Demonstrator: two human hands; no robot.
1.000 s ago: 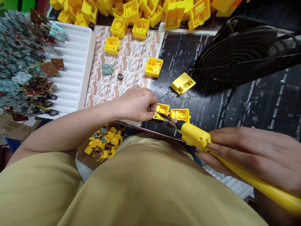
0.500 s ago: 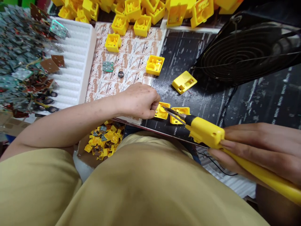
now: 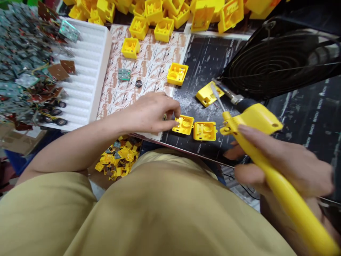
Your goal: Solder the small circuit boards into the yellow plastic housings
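Note:
My left hand (image 3: 149,112) rests at the near edge of the black mat (image 3: 213,64), fingertips pinched against a small open yellow plastic case (image 3: 183,124). A second open yellow case (image 3: 204,131) lies just right of it. My right hand (image 3: 282,163) is wrapped round the yellow handle of a soldering iron (image 3: 255,142), whose metal tip (image 3: 216,95) points up and away, over a closed yellow case (image 3: 208,94).
A black fan grille (image 3: 277,60) leans at the right. Several yellow cases are heaped along the back (image 3: 165,14). A white ribbed tray (image 3: 85,74) and a pile of circuit boards (image 3: 23,64) lie left. Yellow scraps (image 3: 117,160) fill a box by my lap.
My right hand has lifted the soldering iron away from the open case and swung its tip up and to the right. My left hand stays at the case, fingers slightly loosened.

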